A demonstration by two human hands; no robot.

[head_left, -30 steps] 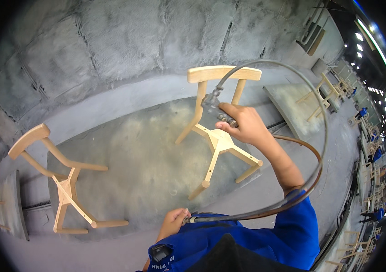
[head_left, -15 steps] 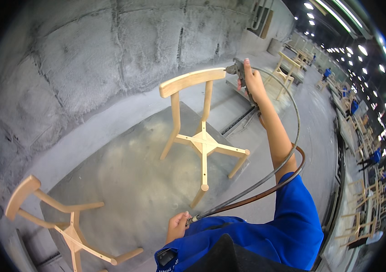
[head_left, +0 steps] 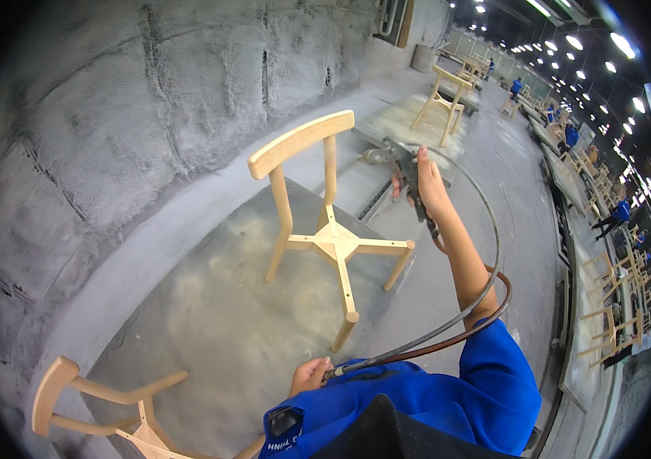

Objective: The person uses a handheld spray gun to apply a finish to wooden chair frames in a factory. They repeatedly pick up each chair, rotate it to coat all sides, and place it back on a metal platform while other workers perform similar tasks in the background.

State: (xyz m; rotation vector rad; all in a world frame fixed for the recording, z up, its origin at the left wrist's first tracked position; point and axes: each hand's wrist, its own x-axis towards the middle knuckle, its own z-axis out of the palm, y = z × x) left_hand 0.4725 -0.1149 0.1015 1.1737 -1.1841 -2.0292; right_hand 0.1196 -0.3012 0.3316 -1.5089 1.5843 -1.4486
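Observation:
My right hand [head_left: 431, 187] is wrapped around a dark spray gun [head_left: 408, 174], whose slightly blurred nozzle points left. The gun stands apart from the top rail of a seatless pale wooden chair frame [head_left: 337, 247], on its right side. From the gun a grey hose [head_left: 497, 245] and a brown hose [head_left: 506, 297] loop past my right forearm. Low in the middle, close to my body, my left hand [head_left: 310, 376] is closed around the hoses near a metal fitting. A second wooden chair frame [head_left: 56, 389] is at the lower left, partly cut off by the picture's edge.
Both frames stand on a dull, dusty platform [head_left: 210, 329]. A grey, coated wall [head_left: 210, 99] curves along the left. Farther off, another wooden chair [head_left: 448, 96] stands on a platform. Several people in blue work among more chairs along the right.
The spray gun has moved down and away from the chair's top rail, where its nozzle was beside the rail's right end. The view has shifted; my left hand keeps its grip.

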